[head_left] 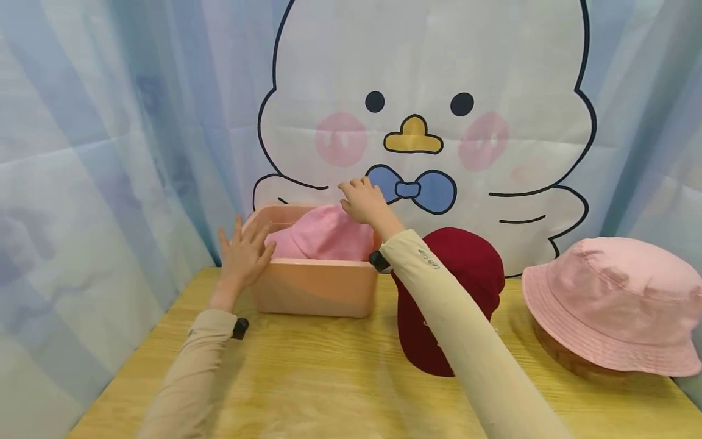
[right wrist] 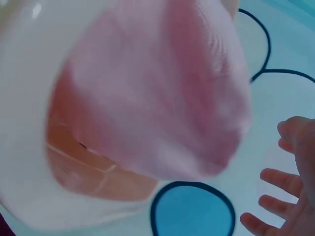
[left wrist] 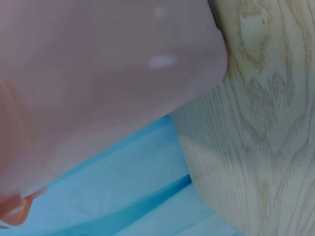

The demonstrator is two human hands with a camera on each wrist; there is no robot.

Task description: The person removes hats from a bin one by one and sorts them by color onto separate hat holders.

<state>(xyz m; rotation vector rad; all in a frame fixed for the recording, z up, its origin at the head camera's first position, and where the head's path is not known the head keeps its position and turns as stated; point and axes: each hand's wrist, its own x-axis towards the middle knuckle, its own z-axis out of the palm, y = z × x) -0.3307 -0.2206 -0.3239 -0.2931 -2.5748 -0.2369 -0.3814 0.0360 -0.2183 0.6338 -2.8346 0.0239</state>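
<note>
A pink cap [head_left: 331, 235] lies inside a peach plastic box [head_left: 315, 291], its crown rising above the rim. My left hand [head_left: 245, 253] has its fingers spread at the box's left side; whether it touches the wall I cannot tell. In the left wrist view the box wall [left wrist: 108, 64] fills much of the frame, and the hand is out of sight. Over the box's back right corner is my right hand [head_left: 363, 200], fingers extended. The right wrist view has that hand [right wrist: 290, 196] apart from the cap [right wrist: 157, 98], holding nothing.
A dark red cap [head_left: 466, 262] sits right of the box, partly hidden by my right sleeve. Farther right, a pink bucket hat [head_left: 614, 305] rests on a brownish support. The wooden table [head_left: 307, 378] ends at a curtain [head_left: 164, 122] behind and to the left.
</note>
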